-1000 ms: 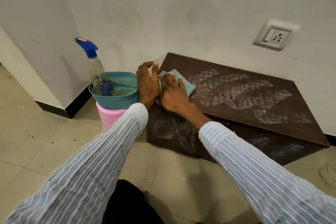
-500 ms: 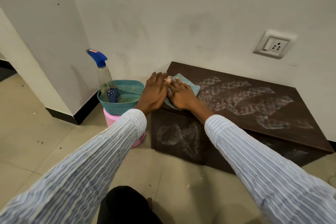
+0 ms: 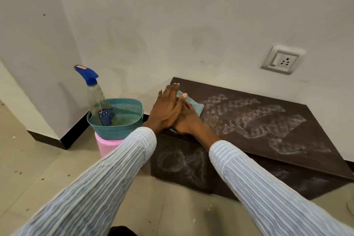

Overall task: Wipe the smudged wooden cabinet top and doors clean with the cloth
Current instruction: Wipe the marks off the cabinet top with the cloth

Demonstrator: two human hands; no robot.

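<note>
A low dark-brown wooden cabinet (image 3: 316,120) stands against the wall, its top and front door (image 3: 180,163) streaked with whitish smudges. A light-blue cloth (image 3: 195,105) lies flat on the top's left end. My right hand (image 3: 188,119) presses on the cloth with straight fingers. My left hand (image 3: 164,108) lies flat, partly over the right hand, fingers straight and reaching toward the wall. Most of the cloth is hidden under both hands.
Left of the cabinet, a teal mesh basket (image 3: 122,130) sits on a pink stool (image 3: 107,144) and holds a clear spray bottle with a blue trigger (image 3: 95,97). A wall socket (image 3: 281,59) is above the cabinet. A wall corner (image 3: 63,140) juts out at left.
My left hand has slid onto the back of my right hand. Both hands and the cloth have shifted a little toward the wall at the cabinet's left end.
</note>
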